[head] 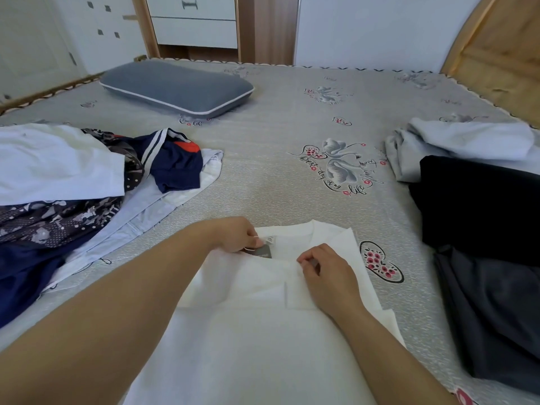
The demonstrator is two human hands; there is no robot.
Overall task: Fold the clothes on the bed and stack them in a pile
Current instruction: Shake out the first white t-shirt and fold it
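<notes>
A white T-shirt [257, 323] lies flat on the bed in front of me, its neck pointing away and both sides folded inward. My left hand [236, 233] pinches the dark tag at the collar. My right hand [324, 273] pinches the edge of the folded right side just below the neckline. A heap of unfolded clothes [73, 185] in white, navy and patterned fabric lies at the left. At the right lie dark garments [479, 235] with a light grey one [455, 147] behind them.
The bed [277, 159] has a grey sheet printed with hearts and swans. A grey pillow [178, 87] lies at the far left. A wooden headboard [502, 54] rises at the right, and white drawers [193, 21] stand beyond the bed.
</notes>
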